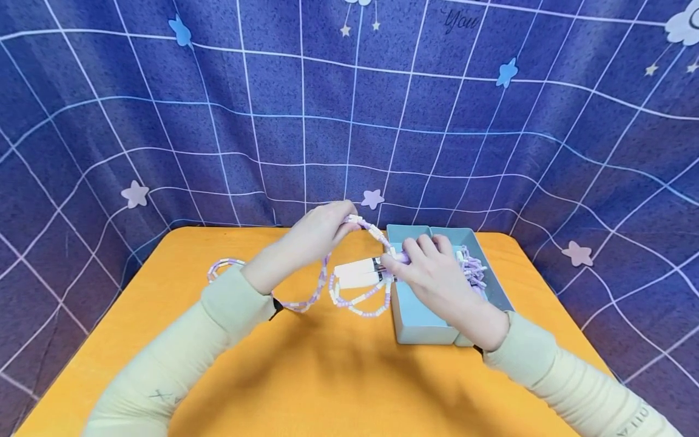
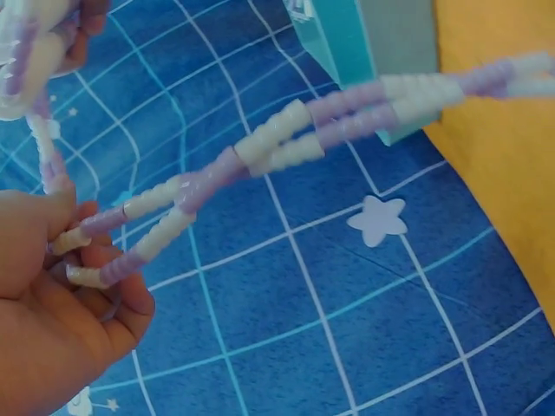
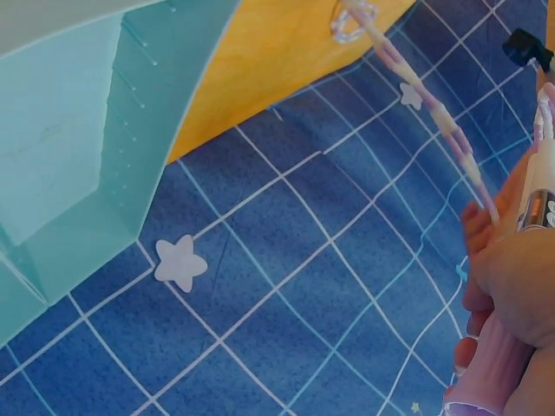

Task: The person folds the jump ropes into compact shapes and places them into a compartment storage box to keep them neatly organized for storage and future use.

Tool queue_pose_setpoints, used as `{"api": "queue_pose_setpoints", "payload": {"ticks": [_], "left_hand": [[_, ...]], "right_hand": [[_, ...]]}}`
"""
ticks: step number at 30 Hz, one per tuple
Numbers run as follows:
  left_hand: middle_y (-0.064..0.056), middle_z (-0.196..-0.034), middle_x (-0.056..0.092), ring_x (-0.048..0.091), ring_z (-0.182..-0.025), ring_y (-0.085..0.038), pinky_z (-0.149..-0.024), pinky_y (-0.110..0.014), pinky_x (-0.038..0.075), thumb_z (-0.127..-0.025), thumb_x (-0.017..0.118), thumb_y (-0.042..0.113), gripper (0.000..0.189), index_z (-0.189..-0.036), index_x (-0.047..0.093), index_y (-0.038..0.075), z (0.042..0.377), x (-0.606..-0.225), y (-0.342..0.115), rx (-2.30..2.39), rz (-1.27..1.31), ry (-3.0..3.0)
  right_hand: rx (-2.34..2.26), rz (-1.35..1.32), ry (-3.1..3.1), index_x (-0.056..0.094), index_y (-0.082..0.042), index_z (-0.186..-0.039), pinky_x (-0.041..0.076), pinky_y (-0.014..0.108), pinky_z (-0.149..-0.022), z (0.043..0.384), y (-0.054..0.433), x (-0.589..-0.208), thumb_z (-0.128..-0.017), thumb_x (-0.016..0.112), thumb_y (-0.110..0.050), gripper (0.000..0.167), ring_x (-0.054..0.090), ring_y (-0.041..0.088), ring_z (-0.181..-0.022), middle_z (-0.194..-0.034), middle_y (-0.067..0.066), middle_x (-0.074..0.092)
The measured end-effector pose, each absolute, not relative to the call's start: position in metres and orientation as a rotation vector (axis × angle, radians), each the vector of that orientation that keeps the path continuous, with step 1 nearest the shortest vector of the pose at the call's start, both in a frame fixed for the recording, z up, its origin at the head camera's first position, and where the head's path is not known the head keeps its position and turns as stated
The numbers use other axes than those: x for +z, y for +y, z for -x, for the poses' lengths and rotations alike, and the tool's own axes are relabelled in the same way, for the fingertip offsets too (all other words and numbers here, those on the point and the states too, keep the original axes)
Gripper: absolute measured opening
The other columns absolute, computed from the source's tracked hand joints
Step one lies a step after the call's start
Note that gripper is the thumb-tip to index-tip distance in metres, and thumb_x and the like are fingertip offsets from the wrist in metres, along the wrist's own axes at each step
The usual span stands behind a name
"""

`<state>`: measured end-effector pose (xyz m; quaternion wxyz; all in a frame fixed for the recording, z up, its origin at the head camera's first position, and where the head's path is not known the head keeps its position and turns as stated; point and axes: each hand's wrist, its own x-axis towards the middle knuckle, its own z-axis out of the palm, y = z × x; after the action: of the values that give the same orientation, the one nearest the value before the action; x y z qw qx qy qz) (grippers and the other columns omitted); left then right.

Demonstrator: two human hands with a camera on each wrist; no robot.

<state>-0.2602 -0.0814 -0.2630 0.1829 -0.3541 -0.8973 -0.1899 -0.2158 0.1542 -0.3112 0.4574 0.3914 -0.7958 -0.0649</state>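
A beaded jump rope in purple and white [image 2: 347, 108] runs doubled from my left hand [image 1: 319, 233], whose thumb and fingers pinch it above the table. Its two strands cross each other in the left wrist view. My right hand [image 1: 437, 276] grips the jump rope handles [image 1: 355, 274] near the box's left compartment. White handle parts point left out of the fist, and a purple handle end [image 3: 490, 373] shows below it in the right wrist view. Loops of beads [image 1: 363, 303] hang beneath the handles. Another loop lies on the table, partly behind my left forearm.
A blue-grey box [image 1: 423, 335] with two compartments stands on the right of the orange table [image 1: 338, 376]. More purple and white beaded pieces [image 1: 474, 267] lie in its right compartment. Behind the table hangs a dark blue curtain [image 1: 327, 139] with a grid and stars.
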Motion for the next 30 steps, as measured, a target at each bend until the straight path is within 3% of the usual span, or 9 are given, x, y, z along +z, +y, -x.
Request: {"api": "queue_pose_setpoints", "payload": {"ticks": [12, 16, 22, 27, 30], "left_hand": [[-0.004, -0.089, 0.056, 0.054, -0.086, -0.023, -0.073, -0.037, 0.044, -0.093, 0.055, 0.014, 0.007, -0.096, 0.056, 0.007, 0.276, -0.301, -0.099, -0.323, 1.01, -2.479], [-0.004, -0.088, 0.055, 0.053, -0.083, -0.022, -0.068, -0.035, 0.043, -0.092, 0.054, 0.01, 0.005, -0.096, 0.053, 0.008, 0.278, -0.319, -0.102, -0.335, 1.003, -2.437], [-0.006, -0.09, 0.055, 0.055, -0.086, -0.024, -0.069, -0.038, 0.044, -0.086, 0.056, 0.005, 0.012, -0.097, 0.052, 0.006, 0.272, -0.346, -0.099, -0.348, 0.972, -2.479], [-0.006, -0.098, 0.059, 0.058, -0.095, -0.024, -0.076, -0.041, 0.046, -0.09, 0.058, 0.016, 0.016, -0.103, 0.055, 0.006, 0.265, -0.365, -0.093, -0.375, 0.92, -2.567], [-0.002, -0.09, 0.059, 0.058, -0.092, -0.022, -0.075, -0.04, 0.044, -0.092, 0.055, 0.018, 0.01, -0.099, 0.055, 0.011, 0.258, -0.374, -0.09, -0.416, 0.922, -2.584]], "right_hand": [[-0.141, -0.944, -2.027, 0.048, -0.015, -0.111, 0.041, 0.045, -0.076, 0.215, 0.159, -0.304, -0.095, 0.039, -0.006, 0.02, 0.05, 0.029, -0.079, -0.085, 0.009, 0.049], [-0.11, -0.929, -2.034, 0.047, -0.01, -0.106, 0.04, 0.044, -0.075, 0.215, 0.158, -0.301, -0.099, 0.032, -0.008, 0.016, 0.051, 0.029, -0.081, -0.084, 0.009, 0.048], [-0.081, -0.894, -2.032, 0.043, -0.008, -0.107, 0.038, 0.043, -0.072, 0.218, 0.157, -0.298, -0.104, 0.021, -0.015, 0.023, 0.045, 0.026, -0.073, -0.079, 0.008, 0.045], [-0.068, -0.854, -2.045, 0.042, -0.006, -0.108, 0.037, 0.042, -0.07, 0.221, 0.158, -0.296, -0.098, 0.035, -0.008, 0.013, 0.042, 0.026, -0.07, -0.077, 0.008, 0.043], [-0.062, -0.813, -2.064, 0.041, -0.005, -0.108, 0.037, 0.043, -0.07, 0.222, 0.16, -0.293, -0.091, 0.043, -0.002, 0.018, 0.043, 0.026, -0.07, -0.077, 0.008, 0.043]]}}
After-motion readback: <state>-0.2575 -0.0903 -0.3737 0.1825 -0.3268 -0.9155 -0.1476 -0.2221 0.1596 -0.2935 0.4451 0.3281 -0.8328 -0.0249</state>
